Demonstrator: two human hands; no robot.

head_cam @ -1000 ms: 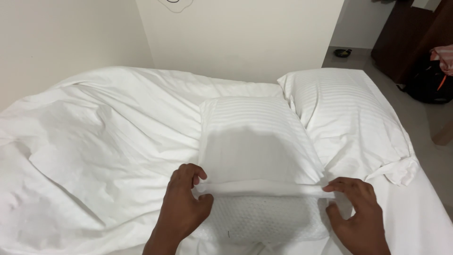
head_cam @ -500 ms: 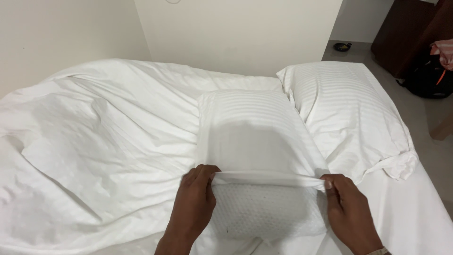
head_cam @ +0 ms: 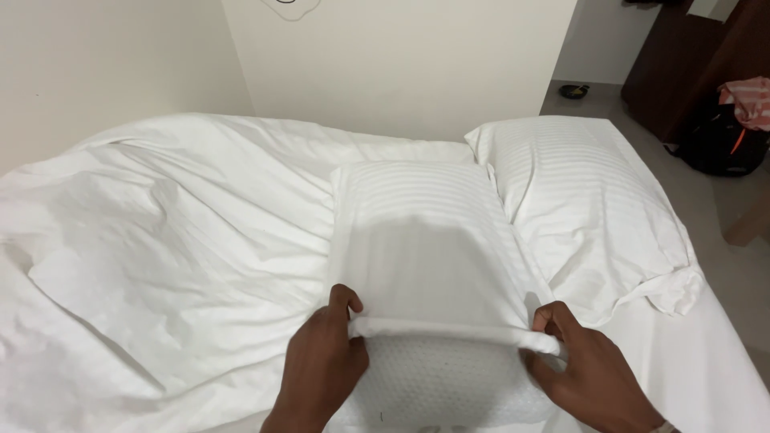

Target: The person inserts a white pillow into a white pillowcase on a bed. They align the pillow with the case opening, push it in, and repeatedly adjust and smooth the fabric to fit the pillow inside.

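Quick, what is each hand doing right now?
Left hand: closed, fingers pinching the rolled edge of the white pillowcase.
Right hand: closed, pinching the same edge at its other end.

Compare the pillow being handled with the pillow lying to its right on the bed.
The near pillow is only partly inside its striped case, its dotted white inner end bare; the far pillow is fully covered. The left hand and right hand grip the near pillow's case opening; nobody touches the far pillow. The near pillow lies straight away from the camera, the far pillow at an angle. Both wear white striped cases.
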